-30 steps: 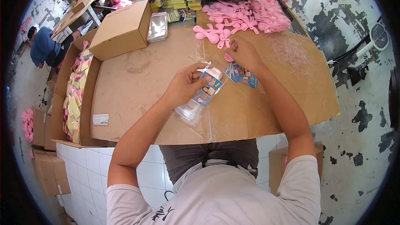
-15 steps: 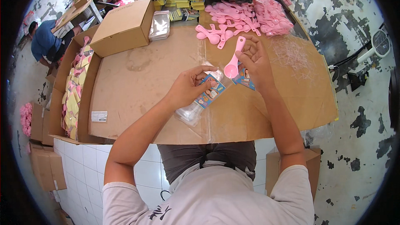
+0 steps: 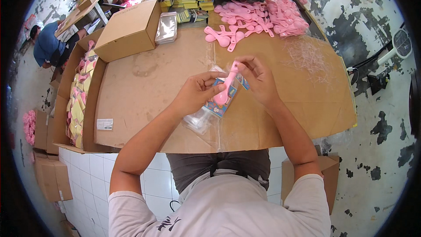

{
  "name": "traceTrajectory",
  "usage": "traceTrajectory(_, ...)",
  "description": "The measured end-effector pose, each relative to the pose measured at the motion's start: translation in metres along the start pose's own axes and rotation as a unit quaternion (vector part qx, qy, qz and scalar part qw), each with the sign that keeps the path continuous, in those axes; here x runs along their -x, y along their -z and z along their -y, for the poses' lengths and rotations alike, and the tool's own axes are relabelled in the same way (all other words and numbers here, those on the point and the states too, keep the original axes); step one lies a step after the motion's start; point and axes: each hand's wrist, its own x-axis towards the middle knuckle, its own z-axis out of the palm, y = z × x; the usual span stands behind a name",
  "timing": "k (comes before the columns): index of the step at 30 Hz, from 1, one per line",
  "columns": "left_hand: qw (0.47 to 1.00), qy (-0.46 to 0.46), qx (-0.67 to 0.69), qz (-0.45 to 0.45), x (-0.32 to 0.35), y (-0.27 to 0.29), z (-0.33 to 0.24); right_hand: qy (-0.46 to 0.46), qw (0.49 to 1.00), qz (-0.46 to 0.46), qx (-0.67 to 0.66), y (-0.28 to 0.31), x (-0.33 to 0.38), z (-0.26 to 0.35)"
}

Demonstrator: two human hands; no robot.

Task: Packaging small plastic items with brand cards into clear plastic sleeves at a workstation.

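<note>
A pink measuring spoon lies over a blue printed card, its bowl toward me. My right hand pinches the end of the spoon's handle. With thumb and fingers closed, my left hand holds the card, and the spoon passes close by its thumb tip. Clear plastic bags lie under the left hand and the card. Another blue card shows partly behind the right hand's fingers. Whether the spoon sits inside a bag or on top of the card, I cannot tell.
Pink spoons are heaped at the table's far side. On the left stand a closed carton and an open box of packed yellow-and-pink items. Clear bags lie beside the carton. Plastic scraps lie at right. A person crouches far left.
My right hand has brought the spoon down and to the left, from beside the card to over it. My left hand has stayed nearly in place.
</note>
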Motion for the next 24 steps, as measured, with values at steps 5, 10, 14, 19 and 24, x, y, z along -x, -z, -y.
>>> traceTrajectory(5,0.998,0.022,0.057,0.014,0.006,0.001,-0.013,-0.194,0.974,-0.014,-0.119,0.005,0.000,0.028)
traceTrajectory(10,0.994,0.022,0.073,0.082,0.008,0.006,-0.017,0.073,0.973,0.185,0.121,0.013,-0.014,0.063)
traceTrajectory(14,0.991,-0.044,0.089,0.092,0.008,0.003,-0.017,0.114,0.962,0.202,0.140,0.018,-0.023,0.102)
traceTrajectory(19,0.982,-0.178,-0.062,0.024,0.014,-0.001,-0.023,0.212,0.872,0.134,0.420,0.009,-0.027,0.128)
traceTrajectory(24,0.987,-0.146,-0.054,0.027,0.018,-0.017,-0.032,0.144,0.912,0.128,0.363,0.008,-0.021,0.131)
